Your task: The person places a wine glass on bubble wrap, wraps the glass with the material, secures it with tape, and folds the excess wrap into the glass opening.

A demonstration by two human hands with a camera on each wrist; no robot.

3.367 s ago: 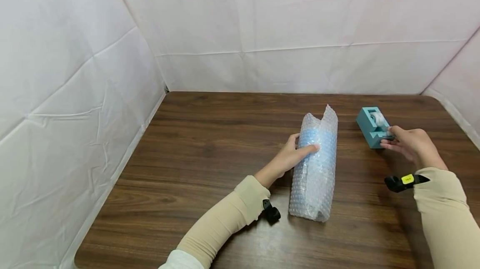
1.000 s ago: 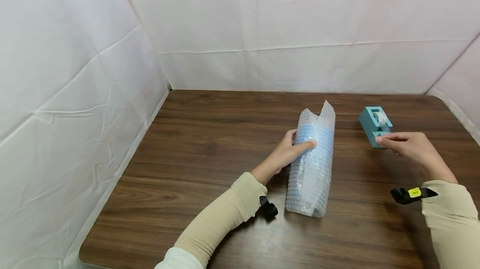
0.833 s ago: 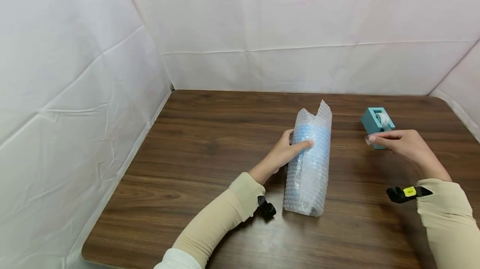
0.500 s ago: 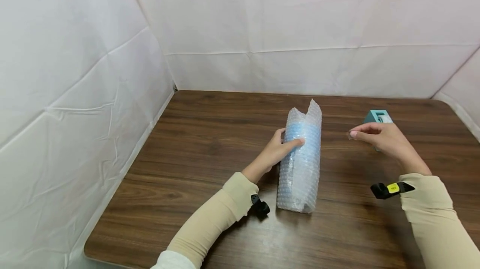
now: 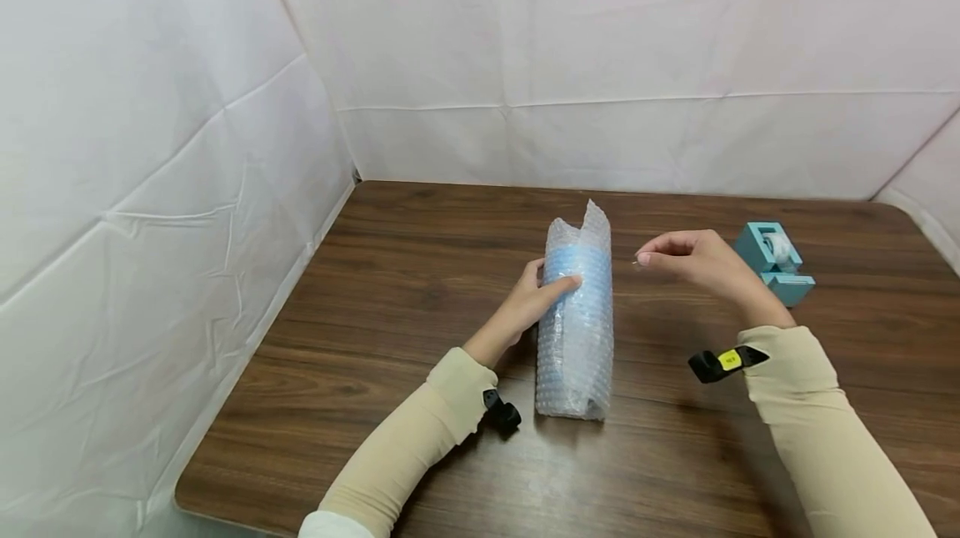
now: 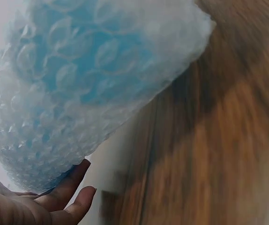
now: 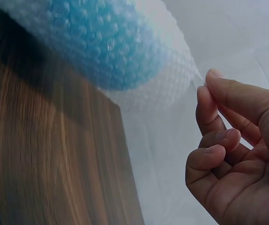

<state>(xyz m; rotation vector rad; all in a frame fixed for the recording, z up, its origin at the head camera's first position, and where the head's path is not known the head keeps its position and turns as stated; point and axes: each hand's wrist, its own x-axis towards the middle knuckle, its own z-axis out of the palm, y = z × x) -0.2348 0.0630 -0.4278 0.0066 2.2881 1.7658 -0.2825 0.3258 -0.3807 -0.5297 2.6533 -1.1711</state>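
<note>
A bubble-wrapped roll with something blue inside point(image 5: 576, 346) lies lengthwise on the table. My left hand point(image 5: 528, 300) grips its left side, thumb across the top and fingers along the flank; the left wrist view shows fingertips point(image 6: 80, 171) against the wrap. To the right of the roll, my right hand point(image 5: 697, 258) pinches a short piece of clear tape point(image 7: 199, 76) between thumb and index finger. In the head view a small gap separates these fingertips from the bubble wrap. The other right fingers are curled in.
A teal tape dispenser point(image 5: 787, 288) carrying a roll of clear tape point(image 5: 778, 248) stands on the right part of the brown wood-grain table point(image 5: 405, 304). White cloth walls point(image 5: 420, 46) rise behind the table and along its sides.
My right hand was at the dispenser's cutting edge; it has pulled off a tape piece and carried it left toward the roll. My left hand keeps its hold on the roll.
</note>
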